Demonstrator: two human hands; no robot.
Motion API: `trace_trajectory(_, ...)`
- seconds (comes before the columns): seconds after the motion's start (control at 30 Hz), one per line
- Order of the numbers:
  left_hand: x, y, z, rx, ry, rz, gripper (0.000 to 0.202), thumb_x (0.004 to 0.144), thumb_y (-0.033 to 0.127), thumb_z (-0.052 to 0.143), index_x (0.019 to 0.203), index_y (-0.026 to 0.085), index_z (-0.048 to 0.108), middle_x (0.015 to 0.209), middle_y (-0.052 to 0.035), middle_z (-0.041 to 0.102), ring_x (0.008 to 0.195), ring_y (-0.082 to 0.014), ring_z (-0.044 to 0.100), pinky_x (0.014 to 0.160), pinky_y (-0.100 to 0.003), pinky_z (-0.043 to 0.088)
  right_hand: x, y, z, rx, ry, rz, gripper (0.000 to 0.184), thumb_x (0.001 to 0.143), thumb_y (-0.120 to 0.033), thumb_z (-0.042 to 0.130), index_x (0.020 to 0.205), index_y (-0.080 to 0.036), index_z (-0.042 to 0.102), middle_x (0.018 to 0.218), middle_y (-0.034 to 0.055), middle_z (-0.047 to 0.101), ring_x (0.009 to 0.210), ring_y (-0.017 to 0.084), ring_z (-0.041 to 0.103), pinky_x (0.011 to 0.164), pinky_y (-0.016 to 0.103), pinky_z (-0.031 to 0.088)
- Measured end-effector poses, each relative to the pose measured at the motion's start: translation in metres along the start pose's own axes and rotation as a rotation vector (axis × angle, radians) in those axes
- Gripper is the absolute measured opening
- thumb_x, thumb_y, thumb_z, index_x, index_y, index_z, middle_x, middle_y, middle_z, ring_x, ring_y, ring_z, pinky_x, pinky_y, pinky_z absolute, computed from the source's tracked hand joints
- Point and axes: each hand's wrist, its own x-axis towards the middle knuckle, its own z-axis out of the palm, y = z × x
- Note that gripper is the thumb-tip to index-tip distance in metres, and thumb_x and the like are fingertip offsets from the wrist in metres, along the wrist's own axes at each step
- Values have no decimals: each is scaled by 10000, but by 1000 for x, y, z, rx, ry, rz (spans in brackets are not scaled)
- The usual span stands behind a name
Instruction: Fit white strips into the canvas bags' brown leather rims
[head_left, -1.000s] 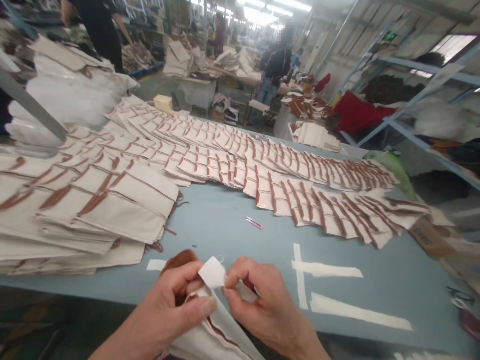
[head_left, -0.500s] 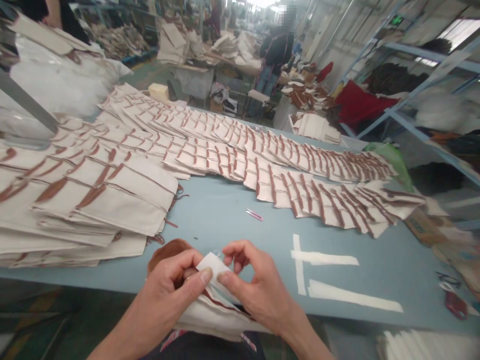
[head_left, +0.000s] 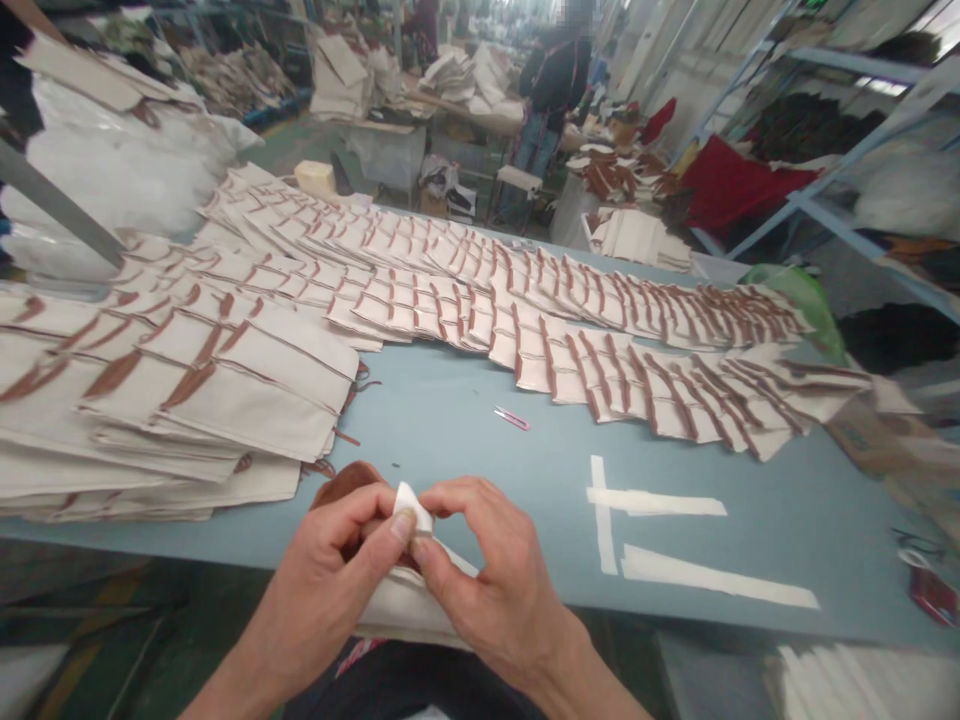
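At the near edge of the blue table [head_left: 465, 450], my left hand [head_left: 330, 580] and my right hand [head_left: 487, 580] meet over a cream cloth bag [head_left: 409, 610] with brown trim. Both pinch a small white tag [head_left: 411, 503] between thumb and forefinger. The bag's brown handle [head_left: 346, 482] shows just above my left fingers. Most of the bag hangs off the table edge, hidden under my hands.
Rows of overlapped cream bags with brown straps [head_left: 525, 330] cover the far table; a thick stack [head_left: 172, 400] lies at left. Small pink snips [head_left: 512, 418] lie mid-table, white tape marks [head_left: 645, 530] at right. A person [head_left: 551, 90] stands beyond; shelving [head_left: 847, 150] at right.
My hands have drawn closer together on the tag, which shows less now. The bag has dropped lower over the table edge.
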Motion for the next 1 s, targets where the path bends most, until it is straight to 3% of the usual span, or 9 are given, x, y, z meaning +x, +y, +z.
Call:
trace_trajectory(0.17, -4, 7, -6, -29, -33, 26, 566, 1018, 704, 577, 886, 203, 805, 714, -55, 796, 594, -219, 726, 557, -248, 542, 1, -2, 4, 93, -26, 97, 151, 921, -140, 697, 1045, -224, 716, 982, 41, 799, 915, 203, 745, 870, 320, 572)
trace_trajectory(0.27, -9, 4, -7, -90, -82, -47, 654, 1022, 780, 508, 964, 206, 818, 650, -59, 789, 525, -224, 693, 524, -270, 531, 3, -1, 9, 293, -22, 265, 58, 977, -259, 697, 986, -211, 727, 921, 33, 800, 857, 185, 742, 839, 299, 581)
trace_trajectory(0.43, -17, -14, -6, -239, -87, -135, 728, 983, 859, 478, 1111, 213, 788, 764, -71, 796, 621, -252, 733, 551, -291, 552, 2, 7, 17, 577, 6, 501, 376, 987, -558, 701, 910, -190, 694, 823, 30, 733, 739, 162, 650, 698, 267, 547)
trace_trajectory(0.5, -18, -20, -5, -353, -31, -187, 678, 964, 859, 516, 1123, 238, 736, 710, -24, 730, 554, -215, 661, 494, -272, 503, 1, 9, 16, 600, 37, 542, 463, 963, -645, 705, 861, -195, 660, 762, 15, 682, 689, 151, 600, 655, 258, 521)
trace_trajectory(0.6, -15, -24, -5, -401, 127, -153, 573, 957, 821, 588, 876, 255, 625, 615, 60, 525, 471, -134, 415, 421, -229, 343, -2, 10, 9, 599, 30, 571, 538, 950, -725, 690, 817, -209, 617, 657, -26, 584, 582, 124, 495, 563, 240, 451)
trace_trajectory(0.67, -12, -25, -7, -333, 201, -82, 628, 977, 810, 568, 705, 248, 495, 594, 65, 426, 507, -133, 346, 445, -239, 330, -3, 8, 3, 568, -10, 561, 549, 951, -730, 688, 791, -211, 608, 636, -39, 543, 562, 114, 443, 535, 232, 403)
trace_trajectory(0.73, -9, -26, -9, -237, 201, -58, 677, 1003, 812, 500, 630, 252, 424, 583, 50, 411, 536, -146, 349, 479, -262, 355, -6, 4, -3, 532, -62, 542, 542, 954, -704, 698, 757, -209, 600, 641, -38, 535, 575, 111, 432, 543, 231, 389)
trace_trajectory(0.87, -7, -26, -8, -160, 110, -95, 767, 1005, 872, 375, 575, 244, 473, 555, 24, 459, 515, -151, 368, 464, -285, 317, -12, -12, -8, 500, -180, 566, 449, 982, -590, 696, 760, -206, 628, 626, -38, 561, 553, 104, 439, 519, 227, 356)
trace_trajectory(1.0, -5, -17, -3, -176, 144, -76, 812, 933, 956, 398, 552, 243, 470, 543, 31, 423, 506, -146, 343, 437, -290, 268, -12, -29, -2, 441, -240, 591, 309, 977, -444, 685, 766, -218, 679, 613, -31, 639, 530, 114, 517, 507, 229, 368)
